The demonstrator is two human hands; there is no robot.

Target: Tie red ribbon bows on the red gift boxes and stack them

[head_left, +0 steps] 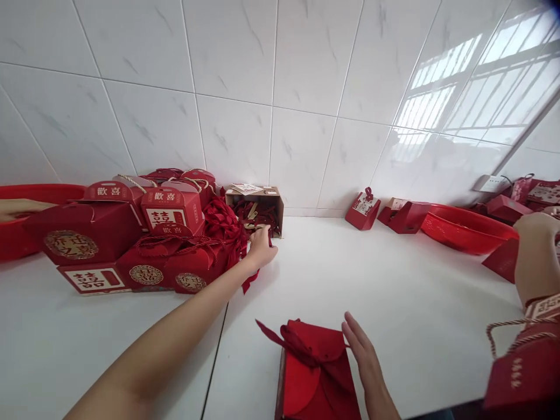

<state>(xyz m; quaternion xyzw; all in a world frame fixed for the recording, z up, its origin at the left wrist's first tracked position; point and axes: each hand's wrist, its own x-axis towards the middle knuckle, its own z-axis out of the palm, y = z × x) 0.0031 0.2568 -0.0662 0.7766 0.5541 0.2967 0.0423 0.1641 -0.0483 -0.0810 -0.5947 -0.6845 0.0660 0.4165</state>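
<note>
Left of frame, stacked red boxes: "歡喜" reads on the upper handle tab (108,192), on the lid (168,198) to its right and on the small flap (172,230) below that lid. "囍" stands on the white panel (163,217) between lid and flap, on the lower-left white label (95,280) and within the middle round emblem (146,275). The large far-left emblem (71,245) reads "乔迁之喜". Right of centre, lettering on the small box's label (365,204) is illegible; likewise gold characters on the lower-right bag (520,373).
</note>
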